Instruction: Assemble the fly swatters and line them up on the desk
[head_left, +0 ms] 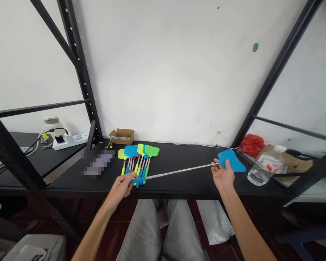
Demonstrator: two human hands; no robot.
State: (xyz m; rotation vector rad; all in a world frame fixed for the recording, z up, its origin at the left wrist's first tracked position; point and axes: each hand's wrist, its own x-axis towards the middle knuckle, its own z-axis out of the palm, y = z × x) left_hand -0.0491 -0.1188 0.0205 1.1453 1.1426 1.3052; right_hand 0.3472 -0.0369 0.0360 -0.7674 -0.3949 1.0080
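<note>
A blue fly swatter [183, 170] with a long metal telescopic shaft is stretched out between my two hands above the black shelf [176, 185]. My left hand [123, 186] is closed around its blue handle. At the other end, my right hand [224, 176] grips the base of the blue swatter head, thumb on top and fingers beneath. Just beyond my left hand lies a fanned row of several short fly swatters [137, 159] in yellow-green, blue, red and green, their heads overlapping toward the wall. Their shafts look collapsed.
An open cardboard box [122, 136] stands against the wall at the back left. A power strip [70, 140] lies further left. On the right are a large plastic bottle [267, 166] and a red plastic bag [252, 145]. Black uprights [83, 72] frame the shelf.
</note>
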